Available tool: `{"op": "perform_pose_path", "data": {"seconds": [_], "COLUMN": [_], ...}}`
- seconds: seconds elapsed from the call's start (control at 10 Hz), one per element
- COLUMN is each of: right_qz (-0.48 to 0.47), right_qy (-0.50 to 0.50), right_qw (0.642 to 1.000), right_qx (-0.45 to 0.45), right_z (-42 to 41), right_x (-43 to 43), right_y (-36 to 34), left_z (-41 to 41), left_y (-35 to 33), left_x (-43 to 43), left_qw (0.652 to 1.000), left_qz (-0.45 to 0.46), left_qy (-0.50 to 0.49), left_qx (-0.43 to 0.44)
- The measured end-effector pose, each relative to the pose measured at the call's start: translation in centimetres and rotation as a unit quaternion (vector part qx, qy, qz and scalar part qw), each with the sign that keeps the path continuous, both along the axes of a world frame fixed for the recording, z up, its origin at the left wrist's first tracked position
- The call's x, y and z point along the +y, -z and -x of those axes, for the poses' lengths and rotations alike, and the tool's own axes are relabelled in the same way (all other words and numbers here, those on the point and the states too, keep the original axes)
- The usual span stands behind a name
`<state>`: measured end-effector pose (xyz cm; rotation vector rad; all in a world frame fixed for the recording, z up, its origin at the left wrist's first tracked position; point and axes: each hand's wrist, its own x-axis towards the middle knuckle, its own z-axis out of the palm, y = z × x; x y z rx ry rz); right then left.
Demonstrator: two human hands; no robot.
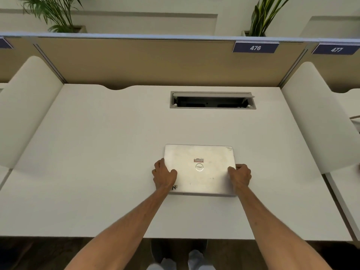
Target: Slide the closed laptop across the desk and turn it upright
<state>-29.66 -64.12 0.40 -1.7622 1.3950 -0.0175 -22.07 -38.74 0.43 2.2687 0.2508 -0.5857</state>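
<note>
A closed silver laptop (200, 172) lies flat on the white desk (97, 152), a little right of centre and towards the near edge. Its lid logo reads upside down to me, and a small red sticker sits above the logo. My left hand (164, 175) grips the laptop's left edge, thumb on the lid. My right hand (240, 175) grips the right edge the same way. Both forearms reach in from the bottom of the view.
An open cable hatch (212, 100) is set into the desk behind the laptop. White curved side dividers (29, 106) (315, 117) flank the desk, and a beige back panel (155, 61) with number signs 476 and 477 closes the far side. Potted plants stand beyond it.
</note>
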Motion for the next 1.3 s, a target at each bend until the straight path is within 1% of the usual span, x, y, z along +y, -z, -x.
{"op": "perform_pose_path", "data": {"seconds": [0.5, 0.7, 0.8, 0.9, 1.0, 1.1, 1.2, 1.3], "right_qz": [-0.014, -0.011, -0.006, 0.036, 0.189, 0.296, 0.313, 0.352], "right_qy": [0.011, 0.014, 0.013, -0.033, -0.187, -0.317, -0.398, -0.444], "right_qw": [1.000, 1.000, 1.000, 0.999, 0.961, 0.897, 0.859, 0.820], "right_qx": [-0.014, -0.012, -0.006, 0.019, 0.078, 0.083, 0.079, 0.086], "right_z": [0.3, 0.1, 0.3, 0.4, 0.6, 0.3, -0.4, -0.9], "right_x": [-0.7, -0.6, -0.4, 0.2, 1.2, 2.1, 2.7, 3.6], "right_y": [0.2, 0.1, 0.0, -0.5, -0.9, -1.3, -1.5, -1.8], "left_z": [1.0, 0.9, 0.5, 0.5, 1.0, 1.3, 1.4, 1.2], "left_y": [0.1, -0.2, 0.0, -0.1, 0.4, 0.6, 0.6, 0.1], "left_x": [-0.4, 0.0, 0.1, -0.2, -0.1, 0.2, 0.2, -0.6], "left_qw": [0.999, 0.998, 0.999, 0.999, 0.985, 0.953, 0.915, 0.894], "left_qz": [0.039, 0.053, 0.035, -0.034, -0.098, -0.167, -0.220, -0.230], "left_qy": [-0.036, -0.027, -0.006, 0.038, 0.106, 0.199, 0.267, 0.298], "left_qx": [0.005, 0.016, 0.018, -0.016, -0.090, -0.153, -0.206, -0.242]}}
